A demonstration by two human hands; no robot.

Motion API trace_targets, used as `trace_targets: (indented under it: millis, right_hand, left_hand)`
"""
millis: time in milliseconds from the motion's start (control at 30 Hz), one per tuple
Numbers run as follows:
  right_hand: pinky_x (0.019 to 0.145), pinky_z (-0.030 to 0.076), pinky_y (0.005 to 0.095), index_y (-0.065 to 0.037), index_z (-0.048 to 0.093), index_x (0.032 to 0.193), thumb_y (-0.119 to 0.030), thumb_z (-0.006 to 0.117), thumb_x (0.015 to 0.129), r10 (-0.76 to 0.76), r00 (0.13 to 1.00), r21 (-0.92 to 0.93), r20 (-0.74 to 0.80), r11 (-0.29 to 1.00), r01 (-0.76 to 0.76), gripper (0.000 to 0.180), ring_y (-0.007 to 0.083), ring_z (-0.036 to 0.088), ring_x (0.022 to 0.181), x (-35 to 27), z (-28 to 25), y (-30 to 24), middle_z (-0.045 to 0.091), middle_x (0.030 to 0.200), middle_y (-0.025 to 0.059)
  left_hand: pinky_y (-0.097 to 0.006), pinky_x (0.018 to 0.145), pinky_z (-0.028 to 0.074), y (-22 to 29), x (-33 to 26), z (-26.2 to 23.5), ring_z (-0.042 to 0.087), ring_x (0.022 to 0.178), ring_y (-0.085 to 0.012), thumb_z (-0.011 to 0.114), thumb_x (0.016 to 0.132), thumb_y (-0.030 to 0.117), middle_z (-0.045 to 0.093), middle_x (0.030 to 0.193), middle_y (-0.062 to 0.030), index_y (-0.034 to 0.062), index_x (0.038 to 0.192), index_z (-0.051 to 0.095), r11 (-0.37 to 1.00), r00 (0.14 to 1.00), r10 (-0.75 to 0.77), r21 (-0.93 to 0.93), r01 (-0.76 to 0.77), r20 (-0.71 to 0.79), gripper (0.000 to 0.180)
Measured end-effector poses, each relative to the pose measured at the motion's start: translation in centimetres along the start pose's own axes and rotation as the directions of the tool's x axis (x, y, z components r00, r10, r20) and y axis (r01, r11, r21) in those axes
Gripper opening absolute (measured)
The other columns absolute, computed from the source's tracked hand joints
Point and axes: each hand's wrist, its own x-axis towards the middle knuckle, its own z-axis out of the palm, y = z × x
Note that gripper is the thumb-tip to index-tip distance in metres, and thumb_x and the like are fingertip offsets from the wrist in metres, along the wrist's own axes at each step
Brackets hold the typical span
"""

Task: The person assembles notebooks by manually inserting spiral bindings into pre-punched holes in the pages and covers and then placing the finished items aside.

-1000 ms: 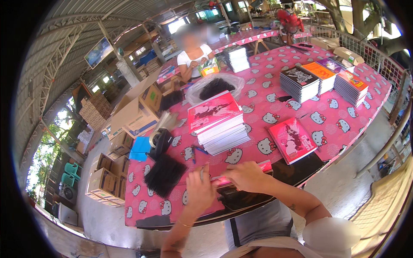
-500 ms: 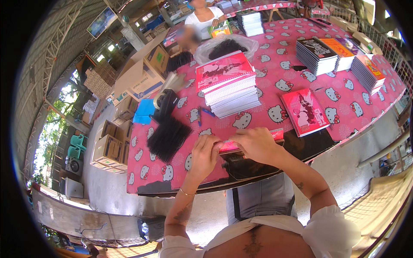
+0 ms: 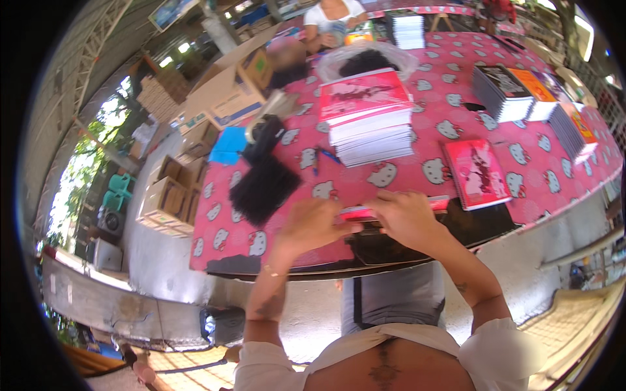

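Note:
My left hand [image 3: 312, 225] and my right hand [image 3: 405, 218] both grip a thin stack of red-covered booklets [image 3: 391, 208], held edge-on just above the near edge of the table [image 3: 274, 241]. The table wears a pink cloth with white cat faces. Beyond my hands stands a tall pile of red-covered booklets [image 3: 368, 114]. A single red booklet [image 3: 477, 173] lies flat to the right of my hands. A bundle of black strands [image 3: 264, 186] lies to the left.
Piles of black and orange books [image 3: 521, 91] line the table's right side. A clear bag with dark contents [image 3: 365, 62] sits behind the tall pile. Cardboard boxes [image 3: 215, 98] stand on the left. A person in white [image 3: 332, 16] sits across the table.
The view has tilted down and closer. My hands stay on the thin red stack at the near table edge, now gripping it more tightly together.

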Motion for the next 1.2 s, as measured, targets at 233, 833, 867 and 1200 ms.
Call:
trace_targets:
  millis: [233,833,867,1200]
  right_hand:
    - [0.062,0.052,0.0430,-0.014,0.069,0.094,-0.014,0.067,0.082,0.009,0.999,0.027,-0.036,1.000,-0.008,0.011,0.0288,0.068,0.068,-0.1,0.4,-0.1,0.064,0.082,0.0040]
    - [0.060,0.051,0.0429,-0.016,0.071,0.103,-0.012,0.072,0.083,0.011,1.000,0.037,0.027,0.999,-0.012,0.021,0.0291,0.066,0.069,0.4,-0.1,0.5,0.065,0.083,0.0033]
    - [0.060,0.051,0.0429,-0.016,0.071,0.103,-0.012,0.072,0.083,0.009,1.000,0.040,0.023,0.999,-0.010,0.021,0.0291,0.066,0.069,0.5,-0.1,0.6,0.065,0.083,0.0033]
    - [0.057,0.053,0.0416,-0.013,0.071,0.097,-0.017,0.068,0.084,0.024,1.000,0.041,-0.004,0.999,-0.024,0.014,0.0276,0.068,0.066,0.5,0.4,0.8,0.065,0.080,0.0036]
  left_hand:
    - [-0.048,0.066,0.050,-1.2,0.9,-1.7,0.068,0.076,-0.0391,0.076,0.083,0.052,0.070,0.084,-0.0189,0.0037,0.100,0.073,1.000,0.955,0.025,0.002,-0.027,0.295,0.052]
    - [-0.040,0.068,0.049,-0.7,-0.4,1.9,0.062,0.084,-0.0330,0.070,0.095,0.019,0.058,0.100,-0.0127,0.0057,0.115,0.067,0.903,0.973,-0.052,-0.427,-0.050,-0.224,0.025]
    - [-0.041,0.075,0.048,-0.2,0.1,2.3,0.060,0.092,-0.0324,0.068,0.096,0.023,0.055,0.103,-0.0124,0.0064,0.119,0.065,0.971,0.959,0.023,-0.224,-0.089,-0.284,0.028]
    - [-0.068,0.112,0.021,4.5,-3.1,10.7,0.033,0.142,-0.0531,0.039,0.100,0.065,0.031,0.158,-0.0329,-0.0120,0.151,0.032,0.901,0.932,-0.094,0.368,0.229,-0.349,0.092]
